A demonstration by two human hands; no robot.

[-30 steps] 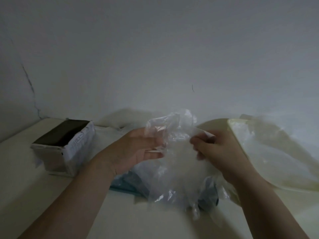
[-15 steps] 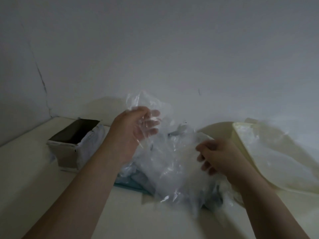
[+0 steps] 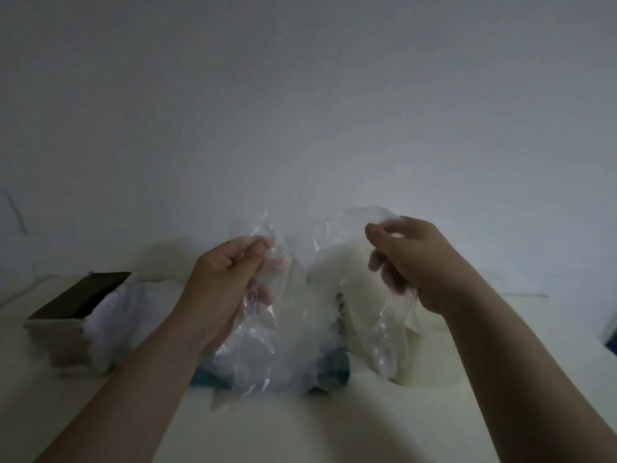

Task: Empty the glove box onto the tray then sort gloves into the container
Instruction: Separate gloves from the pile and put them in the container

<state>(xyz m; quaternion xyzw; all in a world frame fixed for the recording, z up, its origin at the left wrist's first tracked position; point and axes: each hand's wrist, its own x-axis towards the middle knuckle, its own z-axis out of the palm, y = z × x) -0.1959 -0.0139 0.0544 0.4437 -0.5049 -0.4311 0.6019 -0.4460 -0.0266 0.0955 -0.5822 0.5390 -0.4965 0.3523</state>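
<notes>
My left hand (image 3: pixel 230 275) pinches the top edge of a clear plastic glove (image 3: pixel 263 332) that hangs down in front of me. My right hand (image 3: pixel 410 259) pinches another clear plastic glove (image 3: pixel 350 262), held slightly higher and apart from the first. Below both hands, a heap of clear gloves (image 3: pixel 293 369) lies on a teal tray (image 3: pixel 334 369) that shows only at its edges. The open glove box (image 3: pixel 66 319) stands at the left on the table. A cream-coloured container (image 3: pixel 427 365) sits behind my right forearm, mostly hidden.
A pale wall rises directly behind the table. The cream tabletop (image 3: pixel 300 429) runs to the front. A dark blue edge (image 3: pixel 611 339) shows at the far right.
My right hand rose and moved to the right with a glove. My left hand closed into a pinch on the other glove, and the two gloves came apart. The camera tilted upward.
</notes>
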